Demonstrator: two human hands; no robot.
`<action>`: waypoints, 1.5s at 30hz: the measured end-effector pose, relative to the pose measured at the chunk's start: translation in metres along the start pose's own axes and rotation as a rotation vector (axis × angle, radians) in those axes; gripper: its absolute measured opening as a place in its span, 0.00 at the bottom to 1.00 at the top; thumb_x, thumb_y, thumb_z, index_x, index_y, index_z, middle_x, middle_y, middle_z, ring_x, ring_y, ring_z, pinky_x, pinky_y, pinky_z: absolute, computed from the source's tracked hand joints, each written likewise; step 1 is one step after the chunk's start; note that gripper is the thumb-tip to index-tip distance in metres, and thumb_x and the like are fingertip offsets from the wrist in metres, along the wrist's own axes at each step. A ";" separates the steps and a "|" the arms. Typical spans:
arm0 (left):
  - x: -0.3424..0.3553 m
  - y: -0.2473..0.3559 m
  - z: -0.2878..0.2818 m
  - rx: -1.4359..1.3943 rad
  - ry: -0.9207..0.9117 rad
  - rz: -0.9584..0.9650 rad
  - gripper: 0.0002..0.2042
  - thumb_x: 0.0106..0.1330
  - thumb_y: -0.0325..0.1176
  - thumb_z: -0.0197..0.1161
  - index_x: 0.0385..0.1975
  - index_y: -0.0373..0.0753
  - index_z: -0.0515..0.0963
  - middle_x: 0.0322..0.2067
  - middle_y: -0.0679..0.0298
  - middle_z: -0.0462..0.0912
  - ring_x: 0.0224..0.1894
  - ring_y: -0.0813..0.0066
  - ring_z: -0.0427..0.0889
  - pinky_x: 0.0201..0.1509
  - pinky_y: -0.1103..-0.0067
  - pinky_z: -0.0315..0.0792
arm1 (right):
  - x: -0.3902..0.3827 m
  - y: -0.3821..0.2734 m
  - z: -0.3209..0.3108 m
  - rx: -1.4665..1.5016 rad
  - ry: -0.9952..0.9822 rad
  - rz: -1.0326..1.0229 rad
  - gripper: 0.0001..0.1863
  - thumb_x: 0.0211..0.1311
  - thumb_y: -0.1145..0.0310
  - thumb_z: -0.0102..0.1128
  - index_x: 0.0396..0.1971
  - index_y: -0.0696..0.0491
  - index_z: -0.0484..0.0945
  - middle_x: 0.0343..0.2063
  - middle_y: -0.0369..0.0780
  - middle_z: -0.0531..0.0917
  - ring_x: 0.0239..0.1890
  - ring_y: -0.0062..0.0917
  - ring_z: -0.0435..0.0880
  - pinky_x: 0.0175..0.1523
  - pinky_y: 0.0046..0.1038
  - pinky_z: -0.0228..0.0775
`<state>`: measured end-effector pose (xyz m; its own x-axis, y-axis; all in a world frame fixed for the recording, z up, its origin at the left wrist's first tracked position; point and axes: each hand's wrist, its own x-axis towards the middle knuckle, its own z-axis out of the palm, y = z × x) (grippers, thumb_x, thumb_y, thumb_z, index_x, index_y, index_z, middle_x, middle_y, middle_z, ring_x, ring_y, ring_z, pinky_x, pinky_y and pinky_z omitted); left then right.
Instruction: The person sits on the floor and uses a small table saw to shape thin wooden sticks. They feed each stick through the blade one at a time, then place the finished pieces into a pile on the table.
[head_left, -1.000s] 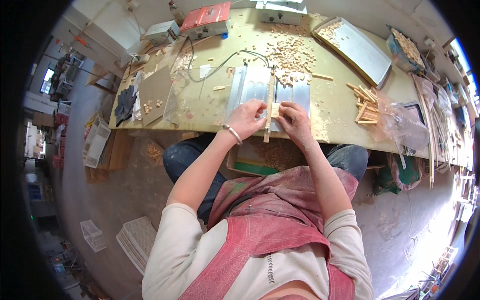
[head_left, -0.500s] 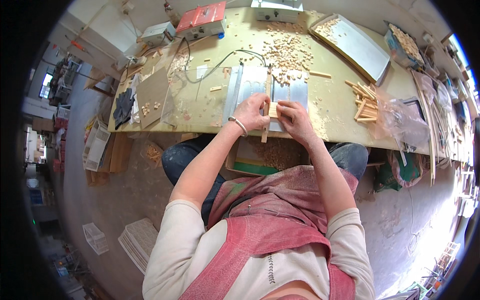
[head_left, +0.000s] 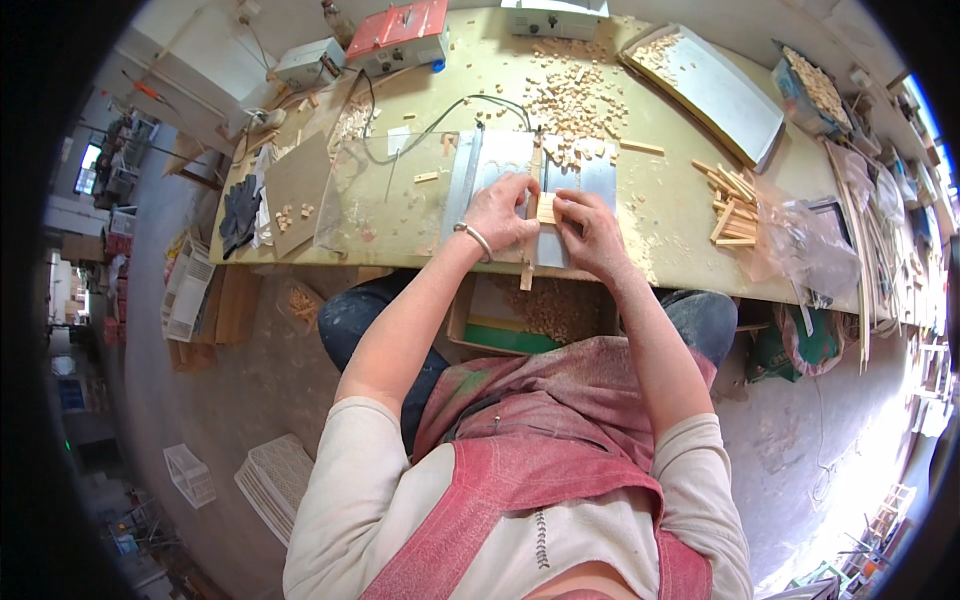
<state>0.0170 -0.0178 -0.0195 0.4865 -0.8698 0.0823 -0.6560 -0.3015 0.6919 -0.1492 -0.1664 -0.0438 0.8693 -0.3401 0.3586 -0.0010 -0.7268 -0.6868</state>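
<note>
A small pale wooden block (head_left: 546, 209), perhaps several short strips side by side, lies between my hands on a metal plate (head_left: 596, 184) set on the table. My left hand (head_left: 500, 214) is closed at the block's left side, its thumb and fingers also close against a long wooden strip (head_left: 527, 275) that juts past the table's front edge. From the right, my right hand (head_left: 590, 232) pinches the block between thumb and fingers. Beyond the block, a dark slot (head_left: 545, 166) runs along the plate. My fingertips partly hide the block's ends.
Many small wood pieces (head_left: 575, 105) are heaped beyond the plate. Wooden sticks (head_left: 733, 205) and a clear plastic bag (head_left: 800, 245) lie to the right, near a metal tray (head_left: 725, 90). A clear sheet (head_left: 385, 205), a cable (head_left: 430, 137) and dark gloves (head_left: 240, 215) are to the left.
Both hands and the wooden block have slid slightly away from me along the plate. The grip looks the same.
</note>
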 end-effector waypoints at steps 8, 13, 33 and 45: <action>0.015 -0.005 -0.004 0.012 0.010 0.027 0.21 0.49 0.38 0.73 0.46 0.44 0.80 0.34 0.62 0.75 0.37 0.64 0.78 0.44 0.70 0.78 | 0.013 0.003 -0.003 -0.006 -0.029 0.038 0.15 0.67 0.75 0.67 0.52 0.57 0.86 0.59 0.47 0.83 0.60 0.42 0.82 0.65 0.38 0.75; 0.027 -0.008 -0.004 0.044 0.007 0.014 0.21 0.49 0.39 0.73 0.45 0.45 0.80 0.34 0.61 0.76 0.37 0.62 0.79 0.45 0.68 0.78 | 0.022 0.005 -0.001 0.023 0.030 0.040 0.12 0.67 0.74 0.65 0.48 0.59 0.87 0.57 0.47 0.85 0.58 0.44 0.82 0.64 0.40 0.74; -0.022 0.013 -0.027 0.126 -0.288 0.169 0.23 0.55 0.51 0.75 0.45 0.46 0.81 0.40 0.60 0.78 0.41 0.61 0.81 0.51 0.67 0.76 | -0.015 -0.011 -0.008 -0.044 0.020 -0.035 0.14 0.62 0.75 0.67 0.48 0.57 0.86 0.54 0.45 0.86 0.56 0.43 0.82 0.62 0.40 0.75; -0.013 0.008 -0.006 0.104 -0.056 0.082 0.22 0.52 0.41 0.75 0.47 0.43 0.79 0.36 0.62 0.78 0.37 0.65 0.80 0.44 0.70 0.78 | -0.017 -0.014 0.005 0.042 0.015 0.012 0.14 0.60 0.76 0.71 0.47 0.58 0.87 0.55 0.46 0.87 0.51 0.42 0.84 0.59 0.39 0.77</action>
<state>0.0094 -0.0067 -0.0106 0.3983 -0.9125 0.0935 -0.7496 -0.2651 0.6065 -0.1612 -0.1480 -0.0436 0.8620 -0.3579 0.3591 0.0096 -0.6967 -0.7173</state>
